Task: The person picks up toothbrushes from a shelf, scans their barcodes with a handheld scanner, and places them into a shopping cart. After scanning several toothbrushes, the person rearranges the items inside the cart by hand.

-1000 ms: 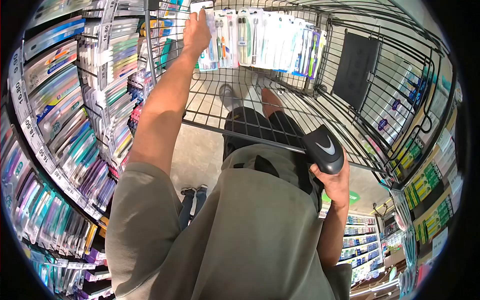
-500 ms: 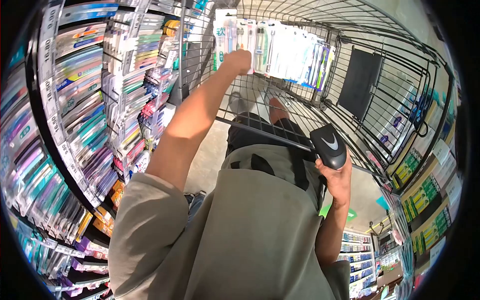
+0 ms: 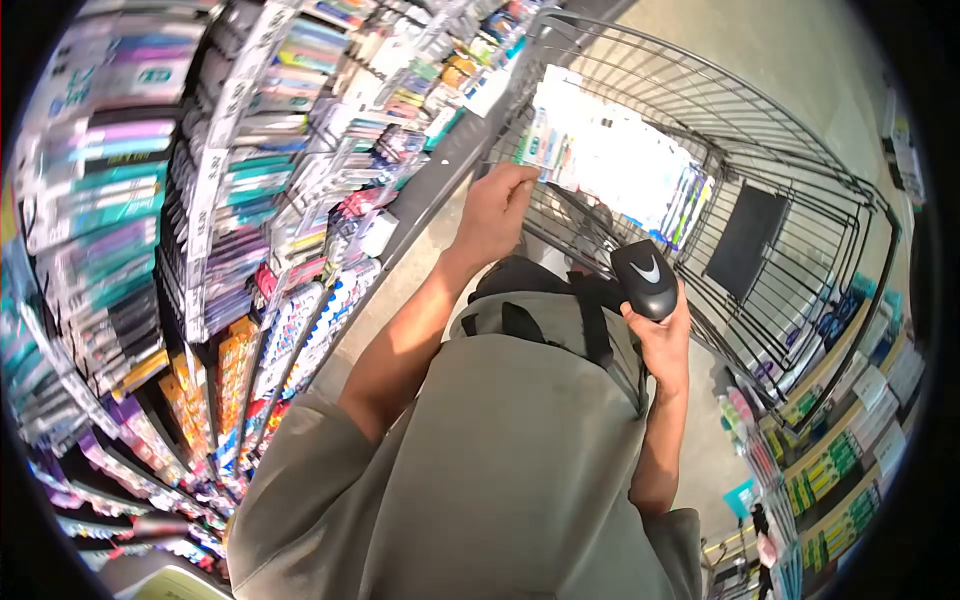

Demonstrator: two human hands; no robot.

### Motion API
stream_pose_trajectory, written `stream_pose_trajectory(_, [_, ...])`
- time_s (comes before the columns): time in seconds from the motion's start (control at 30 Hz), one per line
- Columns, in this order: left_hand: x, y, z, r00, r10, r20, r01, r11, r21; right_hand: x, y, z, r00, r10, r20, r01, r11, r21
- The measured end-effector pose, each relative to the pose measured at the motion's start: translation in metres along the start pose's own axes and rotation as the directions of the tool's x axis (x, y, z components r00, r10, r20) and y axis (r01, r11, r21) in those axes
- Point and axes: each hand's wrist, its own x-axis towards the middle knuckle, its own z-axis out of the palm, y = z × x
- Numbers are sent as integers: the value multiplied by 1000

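Note:
My right hand [image 3: 660, 335] is wrapped round the grip of a black handheld barcode scanner [image 3: 645, 278] with a silver mark on its top. The scanner sits at the near side of a dark wire shopping cart [image 3: 800, 165]. Off to the left, my left hand [image 3: 497, 212] is closed with its fingers curled, at the cart's near left edge; what is in its fingers, if anything, I cannot tell. Just beyond its fingertips, a row of packaged toothbrushes [image 3: 672, 205] stands in the cart, washed out by glare in the middle.
Shelves packed with toothbrushes and price strips [image 3: 210, 175] rise along the left. At the right are shelves of green and yellow boxes [image 3: 825, 480]. A black panel [image 3: 747, 240] hangs on the cart's wire side.
My left hand has drawn back from over the toothbrush packs toward my body. The view has turned, so the cart appears farther right and tilted. The right hand still holds the scanner.

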Motion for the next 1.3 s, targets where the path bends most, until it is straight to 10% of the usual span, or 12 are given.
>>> stream_pose_trajectory(0.7, [-131, -109, -135, 823, -288, -490, 270, 957, -109, 11, 34, 63, 998, -62, -20, 60, 995, -77])
stream_pose_trajectory(0.93, [-121, -134, -216, 629, -232, -742, 98, 971, -220, 8, 44, 69, 991, -69, -114, 64, 997, -43])
stream_pose_trajectory(1.3, [-29, -109, -295, 590, -307, -746, -53, 908, -416, -47, 65, 86, 960, -172, -220, 187, 981, 51])
